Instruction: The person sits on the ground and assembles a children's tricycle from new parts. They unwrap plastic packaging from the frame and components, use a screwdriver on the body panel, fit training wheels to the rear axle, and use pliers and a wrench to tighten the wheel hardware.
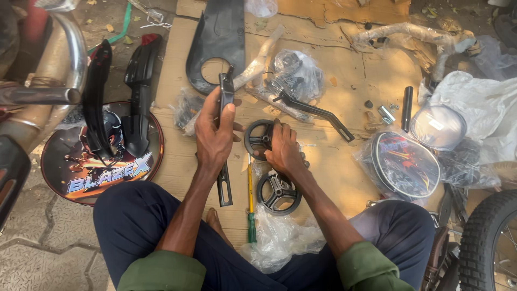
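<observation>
My left hand (pixel 214 136) grips a long black metal bracket (pixel 225 141), holding it upright above the cardboard sheet (pixel 334 161). My right hand (pixel 284 149) rests on a small black plastic wheel (pixel 258 139), pressing it against the cardboard next to the bracket. A second small black wheel (pixel 277 193) lies flat just below that hand. A screwdriver with a yellow shaft and green handle (pixel 250 200) lies between my knees, beside the bracket's lower end.
A black chain guard (pixel 215 43), bagged parts (pixel 296 75) and a black crank arm (pixel 318 112) lie further back. A round printed disc (pixel 102 161) and black mudguards (pixel 137 91) sit left. Wrapped discs (pixel 404 161) and a bicycle tyre (pixel 487 237) are right.
</observation>
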